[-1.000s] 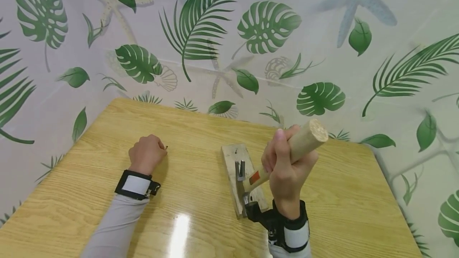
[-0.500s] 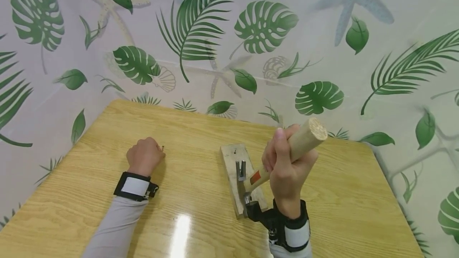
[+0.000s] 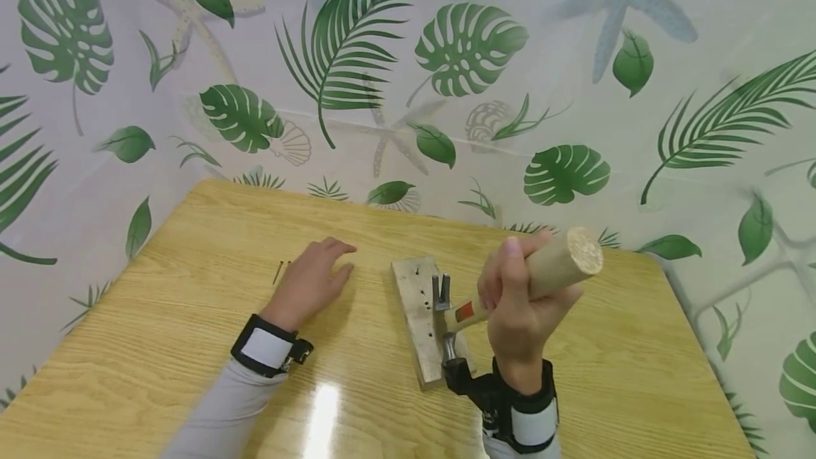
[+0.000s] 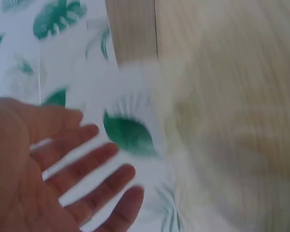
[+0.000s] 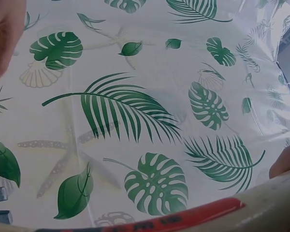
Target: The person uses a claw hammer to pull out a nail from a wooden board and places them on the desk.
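Note:
My right hand (image 3: 519, 324) grips the wooden handle of a claw hammer (image 3: 554, 266), its butt end raised toward the upper right. The metal head hangs over a narrow wooden block (image 3: 417, 346), with the forked claw on the far side. In the right wrist view, the hammer handle (image 5: 275, 200) with its red label crosses the bottom. Several small dark nails or holes mark the block's top. My left hand (image 3: 310, 282) is left of the block, fingers extended and apart, holding nothing; its palm (image 4: 19, 193) shows in the left wrist view. Two thin nails (image 3: 278, 273) lie just beyond its left side.
The block lies on a wood-grain table (image 3: 357, 346), whose far edge meets a leaf-patterned sheet (image 3: 382, 55). Both wrists wear black straps with small cameras. A bright light reflection (image 3: 321, 416) shows near the front of the table.
My left hand has uncurled and moved right, leaving the nails in view on the table. My right hand has shifted slightly right with the hammer, uncovering more of the block's top.

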